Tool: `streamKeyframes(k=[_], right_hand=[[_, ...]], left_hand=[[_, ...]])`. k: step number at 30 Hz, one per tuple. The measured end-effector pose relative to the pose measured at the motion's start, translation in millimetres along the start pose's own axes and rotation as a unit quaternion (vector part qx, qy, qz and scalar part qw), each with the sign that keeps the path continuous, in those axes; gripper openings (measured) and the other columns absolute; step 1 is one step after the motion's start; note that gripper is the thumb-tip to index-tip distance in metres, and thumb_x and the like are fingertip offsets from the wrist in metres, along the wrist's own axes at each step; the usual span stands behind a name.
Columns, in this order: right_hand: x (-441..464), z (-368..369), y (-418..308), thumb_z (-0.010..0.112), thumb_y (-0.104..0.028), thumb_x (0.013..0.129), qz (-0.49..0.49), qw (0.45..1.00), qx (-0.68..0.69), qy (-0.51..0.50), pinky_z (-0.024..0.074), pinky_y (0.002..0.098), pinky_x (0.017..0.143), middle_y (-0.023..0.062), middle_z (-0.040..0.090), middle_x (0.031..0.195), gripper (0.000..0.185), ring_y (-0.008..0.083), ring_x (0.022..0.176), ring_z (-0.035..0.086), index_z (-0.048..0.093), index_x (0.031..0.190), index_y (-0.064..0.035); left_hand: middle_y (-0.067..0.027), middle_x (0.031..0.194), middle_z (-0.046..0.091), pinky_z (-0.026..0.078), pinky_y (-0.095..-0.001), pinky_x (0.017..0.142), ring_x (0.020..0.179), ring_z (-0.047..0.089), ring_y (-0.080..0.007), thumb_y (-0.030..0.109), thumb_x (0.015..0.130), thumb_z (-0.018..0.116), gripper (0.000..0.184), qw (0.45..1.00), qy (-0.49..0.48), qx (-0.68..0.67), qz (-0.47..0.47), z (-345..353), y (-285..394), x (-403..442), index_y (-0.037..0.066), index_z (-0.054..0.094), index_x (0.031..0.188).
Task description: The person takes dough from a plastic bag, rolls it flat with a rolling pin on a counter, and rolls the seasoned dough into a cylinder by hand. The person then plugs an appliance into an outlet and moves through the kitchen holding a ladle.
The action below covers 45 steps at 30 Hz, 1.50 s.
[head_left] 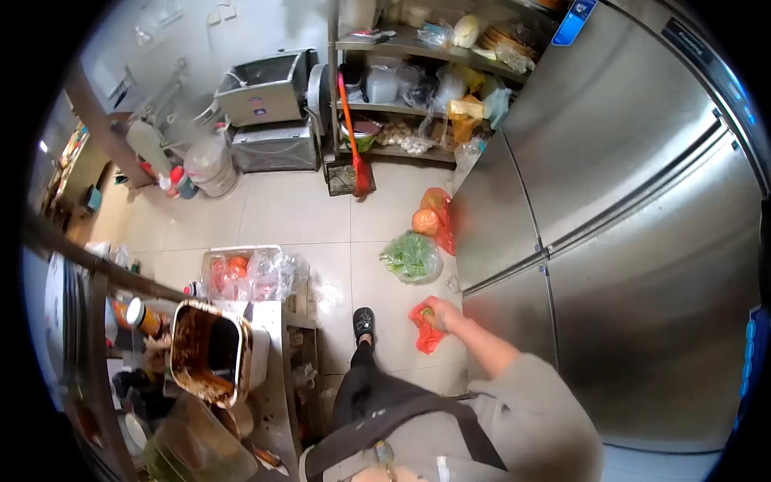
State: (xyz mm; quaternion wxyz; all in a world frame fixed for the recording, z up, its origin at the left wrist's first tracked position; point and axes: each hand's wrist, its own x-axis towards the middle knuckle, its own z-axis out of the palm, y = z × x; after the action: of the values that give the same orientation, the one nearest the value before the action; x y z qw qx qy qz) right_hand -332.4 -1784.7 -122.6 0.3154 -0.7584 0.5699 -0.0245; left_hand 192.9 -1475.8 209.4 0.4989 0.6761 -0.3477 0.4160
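Note:
My right hand (442, 312) reaches out low in front of the fridge, its fingers closed on a red plastic bag (426, 341). Something small and greenish shows at the bag's top, but its kind is unclear. A clear bag of leafy greens (411, 257) lies on the floor just beyond that hand. Behind it, against the fridge's base, rests a red net-like bag (439, 217) with round orange-brown contents. My left hand is out of view.
Steel fridge doors (610, 265) rise on the right. At left, a counter (273, 377) carries a brown-stained container (210, 353) and a crate (241, 251) of bags. Shelving (418, 48) stands at the back, with a broom (353, 136) and dustpan in front.

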Motion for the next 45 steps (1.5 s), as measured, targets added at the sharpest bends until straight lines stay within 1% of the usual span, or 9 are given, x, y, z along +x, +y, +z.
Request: streamKeyframes(k=[15,19,22,28,31,34,38,43,45], right_hand=[[302,-312,127,0.054,-0.016,0.092,0.235,0.874,0.101,0.413,0.0513,0.0327,0.063,0.0123,0.068,0.076,0.022,0.0207,0.065,0.066,0.062,0.106,-0.0011],[467,-435,238,0.054,-0.004,0.090,0.031,0.768,-0.011,0.640,0.0513,0.0302,0.074,0.0142,0.067,0.100,0.022,0.0188,0.082,0.066,0.058,0.111,-0.0001],[563,-578,266,0.051,0.000,0.083,0.069,0.759,0.067,0.644,0.0496,0.0348,0.078,0.0171,0.063,0.099,0.038,0.0275,0.084,0.063,0.054,0.121,-0.0038],[697,-804,409,0.047,0.003,0.077,0.086,0.706,-0.172,0.682,0.0486,0.0397,0.081,0.0188,0.058,0.113,0.043,0.0363,0.091,0.060,0.055,0.119,-0.0024],[740,-867,476,0.052,-0.001,0.079,0.063,0.661,-0.296,0.686,0.0480,0.0383,0.085,0.0181,0.062,0.107,0.036,0.0351,0.096,0.059,0.059,0.114,-0.0031],[762,-846,564,0.049,-0.004,0.088,0.064,0.822,0.215,0.523,0.0450,0.0359,0.082,0.0111,0.061,0.099,0.024,0.0243,0.089,0.057,0.061,0.109,-0.0037],[765,-821,579,0.047,-0.009,0.094,0.248,0.858,0.231,0.386,0.0434,0.0332,0.070,0.0077,0.057,0.083,0.018,0.0178,0.075,0.053,0.064,0.097,-0.0037],[766,-840,592,0.055,-0.017,0.090,0.156,0.631,0.527,0.547,0.0437,0.0364,0.065,0.0093,0.056,0.080,0.017,0.0213,0.073,0.055,0.064,0.090,-0.0025],[779,-847,599,0.056,-0.016,0.088,0.240,0.687,0.454,0.514,0.0452,0.0386,0.070,0.0121,0.058,0.087,0.016,0.0244,0.079,0.057,0.065,0.094,-0.0038]], left_hand=[[-0.0182,0.101,0.061,0.051,-0.0332,0.074,0.082,0.061,-0.0246,0.009,0.093,0.055,0.029,0.895,-0.374,-0.241,0.030,497,240,-40,-0.004,0.050,0.119],[-0.0183,0.098,0.062,0.051,-0.0326,0.071,0.080,0.062,-0.0244,0.007,0.093,0.054,0.028,0.891,-0.391,-0.227,0.048,620,299,-50,-0.005,0.051,0.118],[-0.0183,0.096,0.063,0.052,-0.0320,0.070,0.078,0.063,-0.0243,0.005,0.093,0.053,0.027,0.893,-0.399,-0.202,0.061,721,348,-51,-0.005,0.051,0.118],[-0.0184,0.091,0.065,0.052,-0.0310,0.067,0.074,0.064,-0.0242,0.002,0.093,0.052,0.026,0.888,-0.427,-0.157,0.073,904,436,-32,-0.006,0.051,0.117],[-0.0101,0.086,0.067,0.051,-0.0294,0.071,0.066,0.062,-0.0189,0.000,0.092,0.051,0.026,0.845,-0.481,-0.101,0.213,976,466,-32,-0.003,0.054,0.117],[-0.0072,0.077,0.065,0.050,-0.0280,0.071,0.067,0.061,-0.0161,-0.001,0.091,0.052,0.024,0.835,-0.524,-0.117,0.114,1016,467,-51,-0.003,0.057,0.114],[-0.0059,0.074,0.062,0.050,-0.0264,0.068,0.071,0.059,-0.0136,-0.003,0.089,0.053,0.024,0.819,-0.539,-0.170,0.100,1064,471,-75,-0.002,0.059,0.112],[-0.0087,0.085,0.065,0.050,-0.0250,0.068,0.075,0.061,-0.0148,-0.010,0.084,0.055,0.030,0.797,-0.578,-0.154,0.085,1109,510,-70,-0.004,0.058,0.114],[-0.0095,0.091,0.065,0.050,-0.0245,0.069,0.077,0.061,-0.0149,-0.012,0.084,0.054,0.031,0.790,-0.584,-0.177,0.060,1117,511,-76,-0.004,0.058,0.114]])
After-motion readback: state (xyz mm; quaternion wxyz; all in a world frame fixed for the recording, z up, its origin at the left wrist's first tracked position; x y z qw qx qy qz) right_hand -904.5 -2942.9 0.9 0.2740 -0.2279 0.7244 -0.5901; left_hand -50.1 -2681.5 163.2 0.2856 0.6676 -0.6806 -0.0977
